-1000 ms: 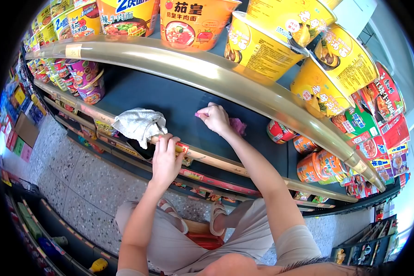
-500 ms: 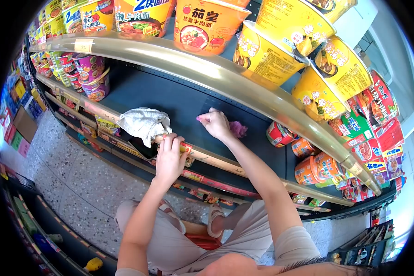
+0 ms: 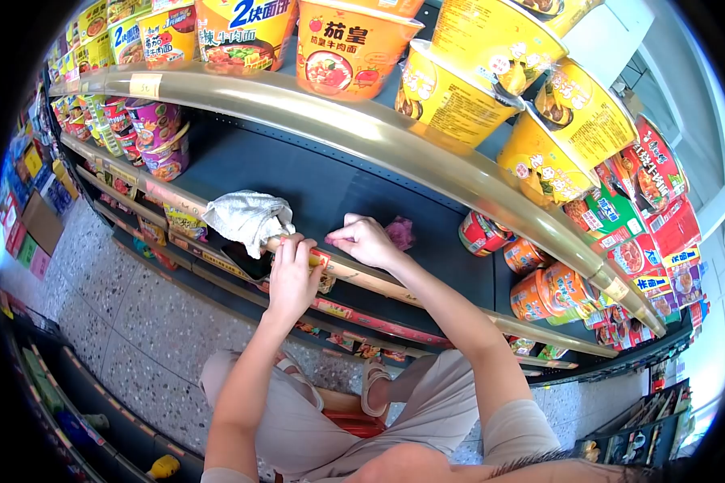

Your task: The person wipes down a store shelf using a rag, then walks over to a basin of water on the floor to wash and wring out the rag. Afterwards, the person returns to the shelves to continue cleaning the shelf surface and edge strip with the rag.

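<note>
Clock bearings as I read them on my feed, 12 at the top.

Left hand (image 3: 292,280): fingers side by side, bent over the front rail (image 3: 376,278) of the middle shelf (image 3: 298,171); I cannot tell whether anything is under them.

Right hand (image 3: 366,241): at 2 o'clock from the left, by the rail. Fingers curled in, nearly closed; a pink spot shows at their tips, and I cannot tell whether it is a nail or a held scrap.

White cloth (image 3: 248,216): one, crumpled, draped over the rail at 11 o'clock from my left hand, just beside its fingers.

Purple-pink wad (image 3: 400,232): one, on the shelf toward 3 o'clock of my right hand, close to the wrist; contact unclear.

Purple noodle bowls (image 3: 166,161): stacked, 10 o'clock from the cloth.

Red tub (image 3: 482,234): on its side, 3 o'clock from my right hand.

Orange tubs (image 3: 549,291): 4 o'clock beyond it.

Yellow noodle bowls (image 3: 459,97): upper shelf, 1 o'clock from my right hand.
</note>
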The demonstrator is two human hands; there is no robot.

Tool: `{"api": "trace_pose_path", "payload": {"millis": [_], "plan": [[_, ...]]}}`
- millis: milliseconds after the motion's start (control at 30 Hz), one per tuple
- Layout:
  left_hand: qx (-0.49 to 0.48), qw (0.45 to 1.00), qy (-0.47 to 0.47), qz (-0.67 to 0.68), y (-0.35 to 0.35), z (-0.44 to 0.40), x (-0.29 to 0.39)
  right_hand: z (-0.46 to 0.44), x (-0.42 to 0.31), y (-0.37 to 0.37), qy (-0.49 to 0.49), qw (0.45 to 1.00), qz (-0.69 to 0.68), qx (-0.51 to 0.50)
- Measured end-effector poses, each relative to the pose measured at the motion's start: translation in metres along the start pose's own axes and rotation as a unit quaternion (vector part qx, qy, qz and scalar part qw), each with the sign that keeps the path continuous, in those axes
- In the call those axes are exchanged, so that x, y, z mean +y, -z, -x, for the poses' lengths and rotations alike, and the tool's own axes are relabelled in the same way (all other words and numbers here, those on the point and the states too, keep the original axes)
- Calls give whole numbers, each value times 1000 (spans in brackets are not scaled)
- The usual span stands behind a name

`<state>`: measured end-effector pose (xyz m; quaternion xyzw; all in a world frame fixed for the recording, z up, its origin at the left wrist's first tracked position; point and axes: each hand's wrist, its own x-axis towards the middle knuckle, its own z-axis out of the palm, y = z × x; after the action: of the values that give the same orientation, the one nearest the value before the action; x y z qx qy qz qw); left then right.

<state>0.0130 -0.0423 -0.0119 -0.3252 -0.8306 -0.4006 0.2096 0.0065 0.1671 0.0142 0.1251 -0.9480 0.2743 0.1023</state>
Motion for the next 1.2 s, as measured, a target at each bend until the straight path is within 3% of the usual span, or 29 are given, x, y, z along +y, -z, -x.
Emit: {"api": "trace_pose_path", "payload": {"millis": [467,1200], "plan": [[-8,1000,-4,2,-1,0,-3,-5,13,9,140,980,-58,-127],[-7,1000,-5,-6,1,-1,1,47,30,44,98,981,-75,-153]]}}
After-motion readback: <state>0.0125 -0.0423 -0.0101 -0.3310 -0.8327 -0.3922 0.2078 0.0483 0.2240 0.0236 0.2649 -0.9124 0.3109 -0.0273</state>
